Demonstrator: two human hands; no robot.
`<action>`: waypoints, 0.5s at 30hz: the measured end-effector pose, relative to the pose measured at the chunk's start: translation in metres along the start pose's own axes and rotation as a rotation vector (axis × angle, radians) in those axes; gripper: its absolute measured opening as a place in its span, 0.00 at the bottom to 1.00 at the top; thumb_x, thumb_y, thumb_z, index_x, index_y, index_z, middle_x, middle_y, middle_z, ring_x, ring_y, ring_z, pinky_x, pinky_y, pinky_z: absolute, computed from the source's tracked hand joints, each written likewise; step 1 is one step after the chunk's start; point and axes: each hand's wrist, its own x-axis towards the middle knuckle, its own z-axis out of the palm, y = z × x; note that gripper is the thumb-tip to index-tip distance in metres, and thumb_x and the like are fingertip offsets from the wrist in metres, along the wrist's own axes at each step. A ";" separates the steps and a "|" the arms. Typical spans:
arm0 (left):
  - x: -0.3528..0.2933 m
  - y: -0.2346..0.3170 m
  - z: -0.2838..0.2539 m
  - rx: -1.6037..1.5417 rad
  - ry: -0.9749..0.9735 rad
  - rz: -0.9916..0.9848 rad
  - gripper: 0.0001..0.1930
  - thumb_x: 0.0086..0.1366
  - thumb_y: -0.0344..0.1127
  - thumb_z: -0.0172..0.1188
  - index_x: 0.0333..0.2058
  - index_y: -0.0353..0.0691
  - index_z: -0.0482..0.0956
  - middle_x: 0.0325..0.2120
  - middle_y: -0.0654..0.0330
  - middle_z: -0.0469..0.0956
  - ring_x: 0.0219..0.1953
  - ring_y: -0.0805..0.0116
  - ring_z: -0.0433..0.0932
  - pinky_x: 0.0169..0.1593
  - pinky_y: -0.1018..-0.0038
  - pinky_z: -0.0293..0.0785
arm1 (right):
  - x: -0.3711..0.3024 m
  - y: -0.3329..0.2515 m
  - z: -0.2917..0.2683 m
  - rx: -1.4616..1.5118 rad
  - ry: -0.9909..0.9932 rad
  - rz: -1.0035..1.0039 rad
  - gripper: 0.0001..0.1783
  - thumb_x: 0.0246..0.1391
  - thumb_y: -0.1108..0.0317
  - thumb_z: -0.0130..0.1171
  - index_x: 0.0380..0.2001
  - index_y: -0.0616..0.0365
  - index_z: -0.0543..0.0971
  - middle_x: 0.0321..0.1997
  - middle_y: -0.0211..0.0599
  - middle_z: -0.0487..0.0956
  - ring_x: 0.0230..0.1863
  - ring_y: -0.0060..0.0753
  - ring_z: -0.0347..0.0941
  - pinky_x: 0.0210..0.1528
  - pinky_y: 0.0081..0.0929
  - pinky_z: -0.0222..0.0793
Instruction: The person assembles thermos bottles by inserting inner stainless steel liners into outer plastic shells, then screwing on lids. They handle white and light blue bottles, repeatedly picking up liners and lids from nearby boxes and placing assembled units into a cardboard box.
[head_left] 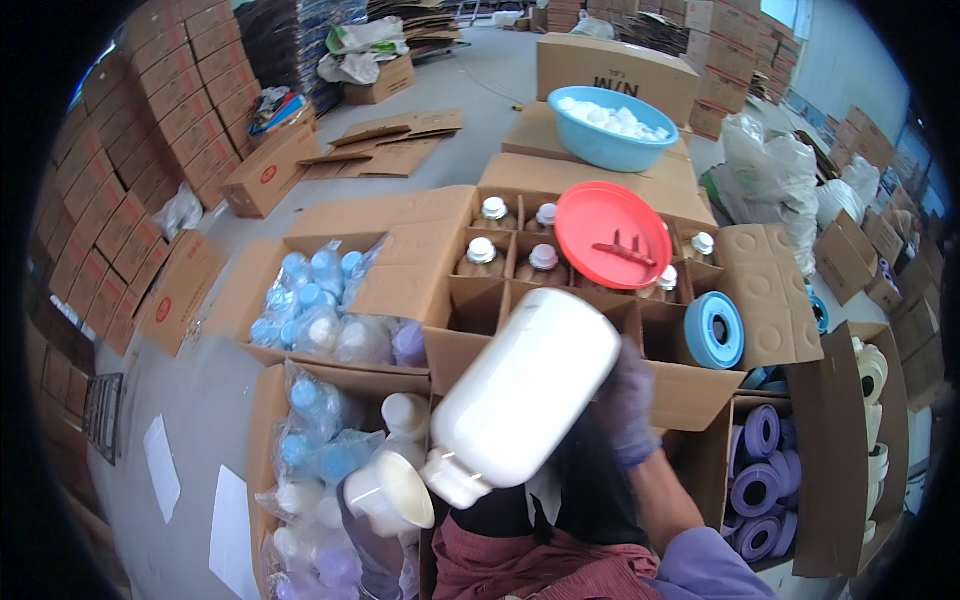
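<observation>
In front of me a large white plastic bottle (pixel 530 385) is tilted, its neck pointing down and to the left. My right hand (pixel 628 405), in a thin purple glove, is closed on the bottle's base end; the bottle hides part of the fingers. Just left of the neck is a cream cup-shaped piece (pixel 392 495) with a wide round mouth. My left hand (pixel 375 545), blurred and partly hidden, is closed around this piece from below. Beyond the bottle stands a divided cardboard box (pixel 470 345) with several brown bottles (pixel 482 258) with whitish caps in its cells.
A red round dish (pixel 590 225) with dark brown pieces rests on the divided box, near a light-blue ring-shaped part (pixel 714 330). Left are boxes of bagged blue and white parts (pixel 320 325); right, purple rings (pixel 755 490). A blue basin (pixel 610 148) of white pieces stands behind.
</observation>
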 end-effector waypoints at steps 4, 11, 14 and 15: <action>0.069 0.018 0.077 -0.188 -0.236 -0.139 0.29 0.70 0.43 0.49 0.65 0.35 0.58 0.57 0.52 0.69 0.58 0.60 0.72 0.58 0.66 0.72 | -0.020 -0.086 -0.043 -0.575 -0.095 -0.182 0.13 0.61 0.67 0.58 0.22 0.55 0.73 0.24 0.22 0.70 0.27 0.15 0.65 0.31 0.19 0.63; 0.202 0.037 0.361 0.338 -0.596 0.909 0.36 0.53 0.43 0.71 0.60 0.41 0.70 0.60 0.47 0.65 0.59 0.45 0.67 0.64 0.55 0.62 | -0.062 -0.047 -0.034 -0.942 -0.919 -0.254 0.15 0.58 0.64 0.63 0.22 0.62 0.76 0.23 0.38 0.71 0.29 0.37 0.69 0.35 0.32 0.67; 0.219 0.001 0.392 0.788 -0.712 0.909 0.34 0.53 0.46 0.69 0.59 0.47 0.71 0.60 0.48 0.66 0.60 0.47 0.67 0.64 0.55 0.61 | -0.010 -0.084 -0.020 -1.098 -0.730 -0.410 0.07 0.55 0.67 0.64 0.33 0.59 0.79 0.34 0.41 0.78 0.39 0.41 0.75 0.45 0.34 0.72; 0.221 -0.014 0.386 0.912 -0.670 0.912 0.33 0.53 0.46 0.68 0.58 0.48 0.71 0.60 0.49 0.67 0.60 0.48 0.67 0.64 0.55 0.61 | 0.020 -0.103 -0.021 -1.158 -0.644 -0.551 0.08 0.54 0.67 0.65 0.35 0.58 0.80 0.37 0.40 0.79 0.41 0.42 0.76 0.46 0.35 0.72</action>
